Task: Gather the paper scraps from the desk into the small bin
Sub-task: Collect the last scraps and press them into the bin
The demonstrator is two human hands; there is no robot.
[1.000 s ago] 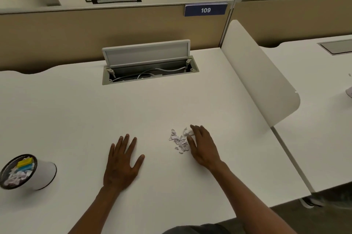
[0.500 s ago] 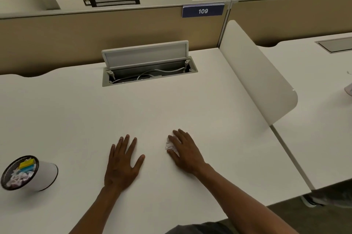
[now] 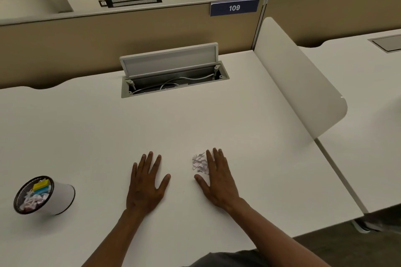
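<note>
left grip: flat, fingers spread | right grip: flat, fingers straight

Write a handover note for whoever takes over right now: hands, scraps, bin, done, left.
Left hand: flat on the desk, fingers spread, holding nothing.
Right hand: open, fingers straight, resting against the right side of the scrap pile.
Small bin: far left on the desk, already holding white scraps plus yellow and blue pieces.
Done: some scraps binned; the rest swept into one small pile between the hands.
Left: pick up that pile and drop it in the bin.
</note>
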